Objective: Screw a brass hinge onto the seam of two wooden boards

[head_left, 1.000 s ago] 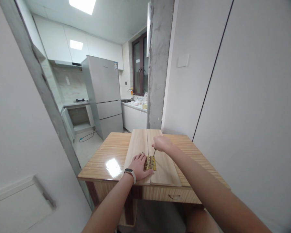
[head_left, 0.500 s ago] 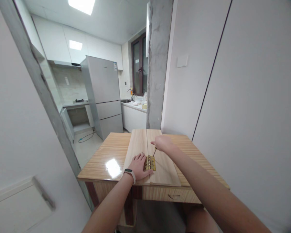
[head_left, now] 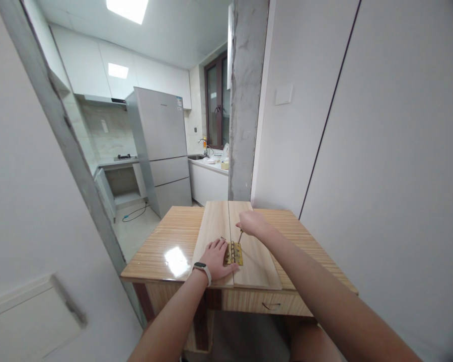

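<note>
Two pale wooden boards (head_left: 215, 223) lie side by side on a striped wooden table (head_left: 162, 246). A brass hinge (head_left: 234, 253) spans the seam between them near the front. My left hand (head_left: 218, 259), with a watch on the wrist, lies flat and open on the left board, its fingers touching the hinge's left leaf. My right hand (head_left: 251, 222) is closed around a screwdriver (head_left: 240, 236), whose tip points down onto the hinge's upper right part.
The table has a drawer (head_left: 266, 303) at the front. A concrete pillar (head_left: 247, 100) and white wall panels stand right behind and to the right. A doorway on the left leads to a kitchen with a grey fridge (head_left: 162, 151) and counter.
My right hand shifted very slightly on the screwdriver; the left hand, boards and hinge stayed put.
</note>
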Demonstrator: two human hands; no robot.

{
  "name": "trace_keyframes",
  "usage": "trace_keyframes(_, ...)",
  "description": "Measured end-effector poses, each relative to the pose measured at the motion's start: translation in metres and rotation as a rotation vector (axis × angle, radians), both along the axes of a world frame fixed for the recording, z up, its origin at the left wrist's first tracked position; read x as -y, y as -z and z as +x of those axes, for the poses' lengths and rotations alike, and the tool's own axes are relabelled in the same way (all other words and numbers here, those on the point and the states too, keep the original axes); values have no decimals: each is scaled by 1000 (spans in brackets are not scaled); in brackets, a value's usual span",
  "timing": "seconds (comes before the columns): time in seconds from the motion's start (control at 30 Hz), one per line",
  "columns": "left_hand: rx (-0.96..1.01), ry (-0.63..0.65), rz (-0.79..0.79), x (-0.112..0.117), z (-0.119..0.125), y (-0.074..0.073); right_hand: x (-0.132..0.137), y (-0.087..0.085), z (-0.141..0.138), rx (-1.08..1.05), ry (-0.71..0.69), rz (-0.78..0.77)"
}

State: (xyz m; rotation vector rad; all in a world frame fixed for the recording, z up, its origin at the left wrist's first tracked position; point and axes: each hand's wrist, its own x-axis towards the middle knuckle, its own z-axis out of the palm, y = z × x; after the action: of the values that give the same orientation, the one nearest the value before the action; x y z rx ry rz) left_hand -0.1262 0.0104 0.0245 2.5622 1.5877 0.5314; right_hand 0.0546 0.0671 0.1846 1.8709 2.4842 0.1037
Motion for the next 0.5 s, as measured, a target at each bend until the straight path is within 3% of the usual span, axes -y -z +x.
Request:
trace_keyframes(0.37,14,9,2,0,0,0,-1,-4,3,43,-155,-10)
trace_keyframes(0.5,16,16,18,-1,0,2,0,-4,3,8,-105,-58)
